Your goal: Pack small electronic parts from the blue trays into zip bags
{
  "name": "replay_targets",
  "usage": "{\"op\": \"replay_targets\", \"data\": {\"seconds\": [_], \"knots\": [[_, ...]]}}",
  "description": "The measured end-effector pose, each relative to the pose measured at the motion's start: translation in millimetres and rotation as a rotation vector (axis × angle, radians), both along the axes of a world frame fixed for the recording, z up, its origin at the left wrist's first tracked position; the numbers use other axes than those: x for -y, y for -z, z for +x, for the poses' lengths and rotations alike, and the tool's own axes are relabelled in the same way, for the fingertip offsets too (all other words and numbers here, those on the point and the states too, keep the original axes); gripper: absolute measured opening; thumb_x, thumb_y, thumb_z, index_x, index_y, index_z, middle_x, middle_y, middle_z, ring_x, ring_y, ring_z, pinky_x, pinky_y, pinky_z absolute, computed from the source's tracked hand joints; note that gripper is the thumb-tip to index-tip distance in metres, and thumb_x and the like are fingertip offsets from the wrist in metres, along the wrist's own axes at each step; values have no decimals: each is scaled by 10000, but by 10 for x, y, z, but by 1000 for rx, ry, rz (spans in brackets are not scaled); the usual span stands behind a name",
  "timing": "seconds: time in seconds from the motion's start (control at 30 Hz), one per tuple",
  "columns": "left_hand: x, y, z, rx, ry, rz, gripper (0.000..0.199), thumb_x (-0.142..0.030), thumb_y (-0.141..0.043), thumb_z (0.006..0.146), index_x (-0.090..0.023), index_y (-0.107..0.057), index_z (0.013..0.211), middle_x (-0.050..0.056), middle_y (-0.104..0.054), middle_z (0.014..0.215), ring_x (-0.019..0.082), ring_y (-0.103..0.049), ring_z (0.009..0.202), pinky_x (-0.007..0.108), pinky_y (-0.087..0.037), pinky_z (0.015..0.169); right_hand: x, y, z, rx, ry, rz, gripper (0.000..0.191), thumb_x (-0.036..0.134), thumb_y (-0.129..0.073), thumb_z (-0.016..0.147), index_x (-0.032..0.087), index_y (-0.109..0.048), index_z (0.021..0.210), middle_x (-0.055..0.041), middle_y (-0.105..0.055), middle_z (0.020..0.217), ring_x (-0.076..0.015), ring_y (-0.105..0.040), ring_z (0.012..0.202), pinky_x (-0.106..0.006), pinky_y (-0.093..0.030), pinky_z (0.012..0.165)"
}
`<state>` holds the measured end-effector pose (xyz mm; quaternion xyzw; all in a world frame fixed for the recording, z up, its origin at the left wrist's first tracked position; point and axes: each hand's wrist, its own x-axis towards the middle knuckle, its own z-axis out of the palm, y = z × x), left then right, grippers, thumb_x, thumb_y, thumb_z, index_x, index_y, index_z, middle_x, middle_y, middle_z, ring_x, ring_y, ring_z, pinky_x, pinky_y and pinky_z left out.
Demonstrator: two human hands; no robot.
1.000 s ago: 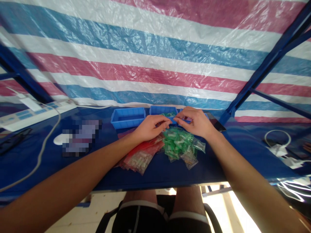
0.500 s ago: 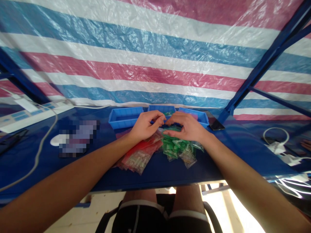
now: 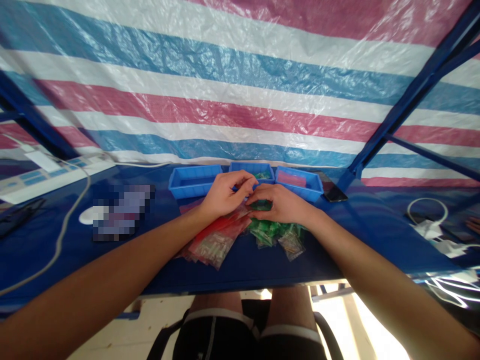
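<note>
My left hand (image 3: 229,194) is closed in a pinch above a fanned stack of red-edged clear plastic bags (image 3: 217,237). What its fingertips hold, if anything, is too small to make out. Close beside it, my right hand (image 3: 283,202) curves over a heap of green-edged plastic bags (image 3: 268,232). Its thumb stands apart from the bent fingers, with green showing in the gap. The right fingertips reach the upper edge of the red bags. A small clear bag with thin brownish pieces (image 3: 291,245) lies at the heap's front right.
Behind my hands stand a left blue bin (image 3: 193,187), a middle blue bin (image 3: 240,167) with green bits and a right blue bin (image 3: 309,190) with pink material. A dark phone (image 3: 332,187) lies to the right. A blurred-out object (image 3: 123,215) and a white cable (image 3: 62,235) lie left.
My right hand has moved down and slightly left, towards the red bags. More of the right bin and its pink contents now shows. My left hand has stayed almost still.
</note>
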<state>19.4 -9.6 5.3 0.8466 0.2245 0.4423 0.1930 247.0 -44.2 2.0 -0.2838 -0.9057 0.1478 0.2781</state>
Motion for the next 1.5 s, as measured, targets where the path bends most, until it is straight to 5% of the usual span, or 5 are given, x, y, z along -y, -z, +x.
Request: {"op": "replay_targets", "data": {"seconds": [0.47, 0.7, 1.03, 1.5], "knots": [[5, -5, 18, -18, 3, -11, 336, -428, -579, 1093, -163, -776, 1035, 43, -787, 853, 145, -722, 736, 217, -550, 693, -12, -15, 20, 50, 21, 53, 189, 106, -681, 973, 208, -797, 1082, -84, -792, 1095, -245, -771, 989, -370, -575, 925], [1, 3, 11, -37, 13, -20, 315, -410, -580, 1098, -168, -779, 1060, 36, -786, 845, 145, -730, 743, 221, -555, 710, 65, -118, 28, 50, 2, -14, 94, 272, -756, 989, 203, -787, 1045, -82, -794, 1064, -245, -761, 969, -362, -566, 889], [7, -3, 19, -29, 24, -36, 299, -391, -590, 1090, -163, -778, 1048, 36, -791, 849, 139, -734, 735, 211, -555, 690, 67, -126, 68, 78, 35, -153, 619, 641, -974, 682, 247, -802, 1127, -69, -769, 1222, -309, -736, 1122, -409, -563, 996], [6, -10, 19, -30, 27, -21, 294, -389, -588, 1087, -165, -765, 1021, 28, -785, 809, 136, -727, 711, 214, -551, 696, 27, -105, 57, 38, -25, -105, 160, 185, -779, 915, 223, -819, 1065, -64, -807, 1144, -256, -768, 1069, -382, -563, 981]]}}
